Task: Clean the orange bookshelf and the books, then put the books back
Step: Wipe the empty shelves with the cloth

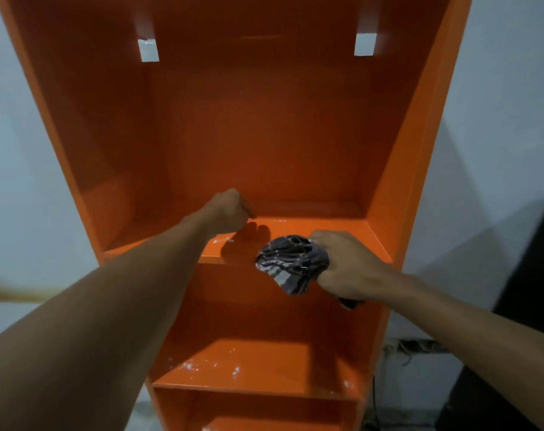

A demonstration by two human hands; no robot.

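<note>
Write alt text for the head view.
The right hand grips a crumpled grey cloth at the front edge of a shelf in the orange bookshelf. The left hand, curled in a fist, hovers above the same shelf. No books are in view.

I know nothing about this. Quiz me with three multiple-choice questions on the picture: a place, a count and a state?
1. Where is the grey cloth?
A. On the floor
B. In the right hand, at the front edge of a shelf board
C. Draped over a book

2. How many pale square openings show high in the back of the orange bookshelf?
A. One
B. Two
C. Four

3. The left hand is:
A. Pressed flat
B. Curled into a fist
C. Gripping a book

Answers:
1 B, its fingers wrap the cloth there.
2 B, one on the left and one on the right.
3 B, the fingers are tucked in and nothing shows in them.
</note>
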